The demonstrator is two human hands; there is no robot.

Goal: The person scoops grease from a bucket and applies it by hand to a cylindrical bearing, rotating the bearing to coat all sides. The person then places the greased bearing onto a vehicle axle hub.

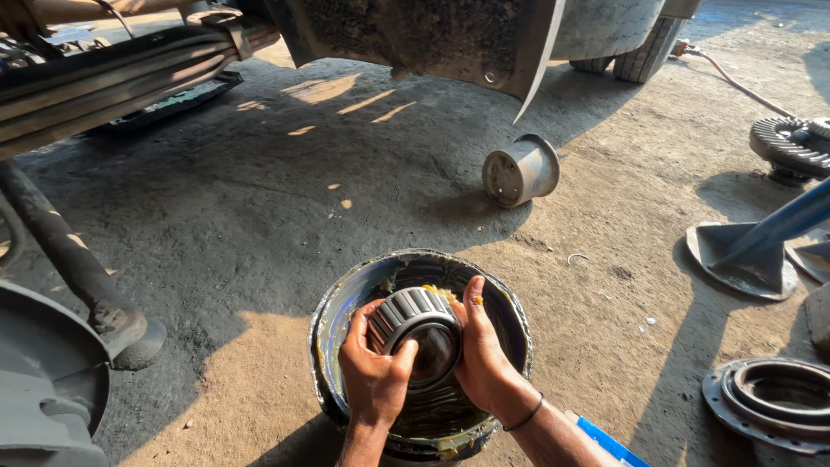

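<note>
Steel, ribbed and shiny with grease: a tapered roller bearing [417, 333] sits between both hands, tilted, directly over a dented round tin [341, 298] smeared with yellowish grease. Left hand [374, 374] curls around the near-left rim, thumb hooked over the bore edge. Right hand [481, 350] cups the right side, fingers closed against the rollers, a dab of grease on the forefinger. Held over the tin, probably so drips fall back in.

Ground is packed dirt, oil-darkened to the left. Far centre, a short flanged metal cylinder [520, 170] lies on its side. Far right, a toothed ring gear [788, 145]; near right, a flat round flanged ring [774, 402]. Leaf springs [104, 82] cross the far left.
</note>
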